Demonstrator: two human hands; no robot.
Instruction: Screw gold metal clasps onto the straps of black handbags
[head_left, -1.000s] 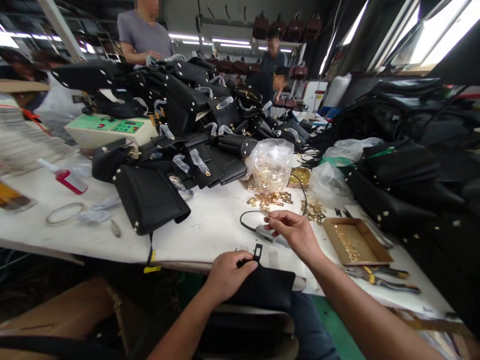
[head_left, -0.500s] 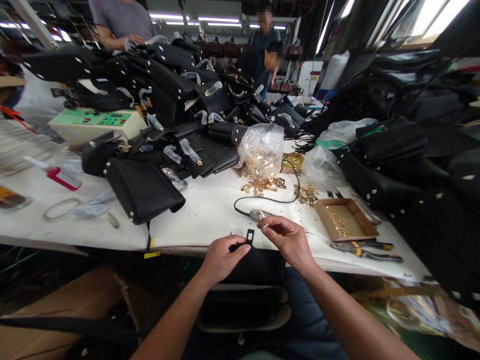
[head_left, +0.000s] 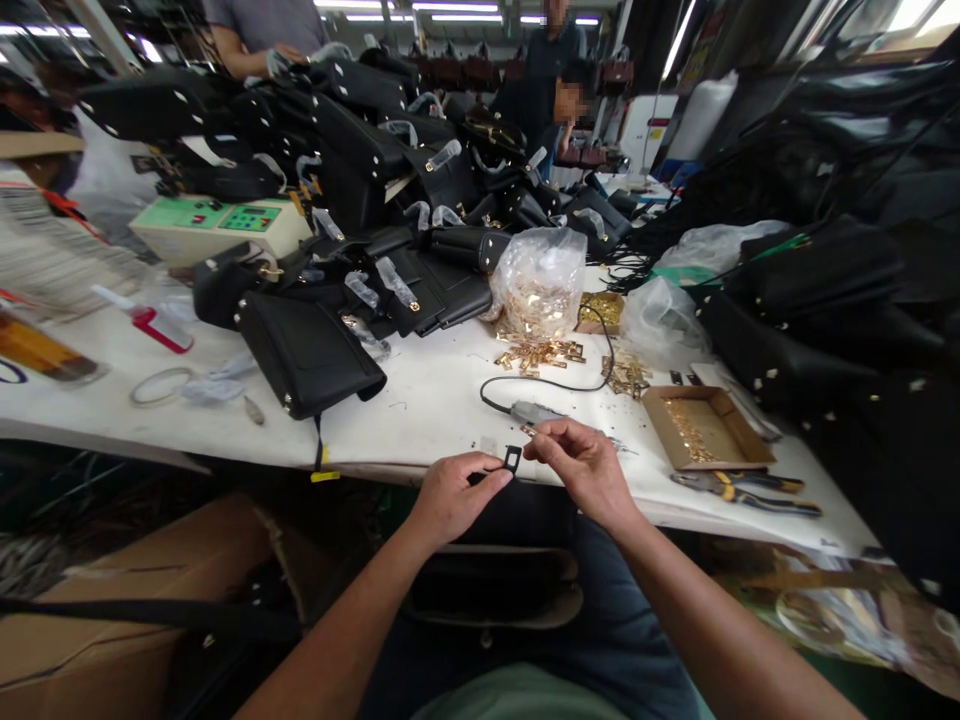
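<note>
My left hand pinches a black leather strap tab with a rectangular hole in its end, just at the table's front edge. Close by on the right, my right hand is closed on a small gold metal fitting, mostly covered by the fingers. The fitting and the tab are apart. Below my hands an open black bag rests on my lap. A grey corded power tool lies on the table just beyond my right hand.
Gold fittings lie before a clear plastic bag. At right are a cardboard tray of small gold parts and yellow-black pliers. Black bags pile up left and behind. A red-tinted bottle lies left. Two people stand behind.
My right hand has lowered slightly, turning the gold fitting flatter toward the strap tab. The tab now tilts to the right. The whole view has shifted a little.
</note>
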